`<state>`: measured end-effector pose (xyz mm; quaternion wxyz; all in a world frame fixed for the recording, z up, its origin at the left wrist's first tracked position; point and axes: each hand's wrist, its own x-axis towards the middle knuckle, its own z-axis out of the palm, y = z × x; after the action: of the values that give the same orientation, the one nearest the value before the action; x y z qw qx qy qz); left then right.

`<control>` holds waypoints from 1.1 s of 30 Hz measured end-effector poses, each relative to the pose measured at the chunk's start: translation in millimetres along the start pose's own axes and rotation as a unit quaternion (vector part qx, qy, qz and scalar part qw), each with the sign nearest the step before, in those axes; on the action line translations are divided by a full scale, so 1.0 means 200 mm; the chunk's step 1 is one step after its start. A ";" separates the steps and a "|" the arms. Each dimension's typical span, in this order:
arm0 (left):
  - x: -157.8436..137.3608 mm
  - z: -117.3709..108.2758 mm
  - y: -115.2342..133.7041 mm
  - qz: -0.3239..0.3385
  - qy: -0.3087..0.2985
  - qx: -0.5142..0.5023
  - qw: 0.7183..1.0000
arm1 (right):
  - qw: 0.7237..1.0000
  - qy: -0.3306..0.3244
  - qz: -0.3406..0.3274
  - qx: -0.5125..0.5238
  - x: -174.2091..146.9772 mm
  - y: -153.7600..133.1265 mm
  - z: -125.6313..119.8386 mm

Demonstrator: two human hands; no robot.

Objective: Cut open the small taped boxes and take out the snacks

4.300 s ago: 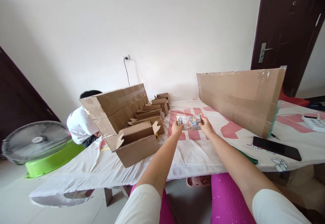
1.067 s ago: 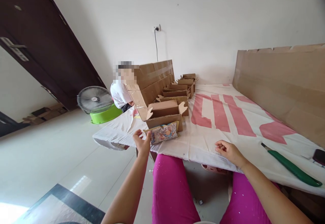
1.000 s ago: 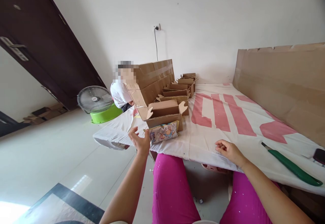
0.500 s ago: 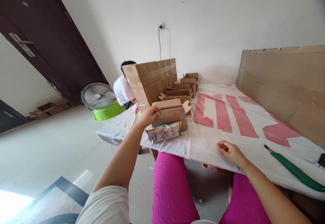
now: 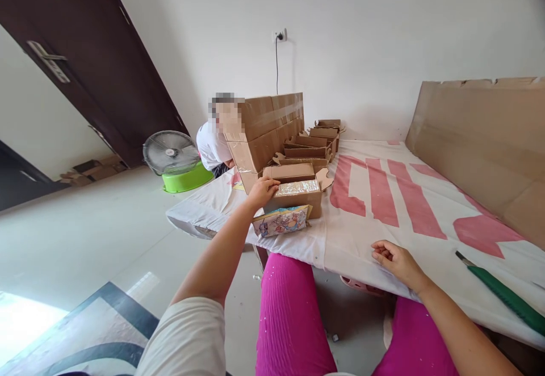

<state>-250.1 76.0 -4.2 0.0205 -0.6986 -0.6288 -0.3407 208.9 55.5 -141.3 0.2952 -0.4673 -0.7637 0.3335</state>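
Observation:
My left hand (image 5: 264, 191) grips the left end of the nearest cardboard box (image 5: 298, 201), its fingers bent over the upper edge. The box's lid flap is raised at the back and a side flap sticks out on the right. Shiny clear-wrapped contents (image 5: 298, 187) show in its top. Against the front of the box leans a colourful printed packet (image 5: 281, 222). Off to the right, my right hand (image 5: 394, 259) rests at the table's front edge, fingers loosely curled, with nothing in it.
Several open boxes (image 5: 307, 151) stand in a row behind, beside a wall of taped cartons (image 5: 272, 116). A green-handled knife (image 5: 502, 296) lies at right on the cloth-covered table (image 5: 353, 239). A cardboard sheet (image 5: 477, 137) stands behind it. Another person (image 5: 212, 147) sits at left near a fan (image 5: 171, 152).
The nearest box's front flap no longer stands up, and shiny contents now show in its top. My left hand stays at the box's left end. The view has shifted slightly.

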 end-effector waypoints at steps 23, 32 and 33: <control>-0.05 0.05 0.29 0.170 -0.058 0.190 0.965 | 1.000 -0.005 0.003 -0.023 -0.01 -0.05 -0.01; -0.06 0.13 0.36 0.120 -0.074 0.188 0.972 | 1.000 0.001 0.003 -0.018 -0.01 -0.06 -0.01; -0.06 0.14 0.37 0.113 -0.075 0.191 0.972 | 1.000 0.001 0.004 -0.016 -0.01 -0.06 -0.01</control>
<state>-171.5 63.4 -1.7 0.1447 -0.7716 -0.5993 -0.1567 205.9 50.2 -131.3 0.2866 -0.4755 -0.7669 0.3220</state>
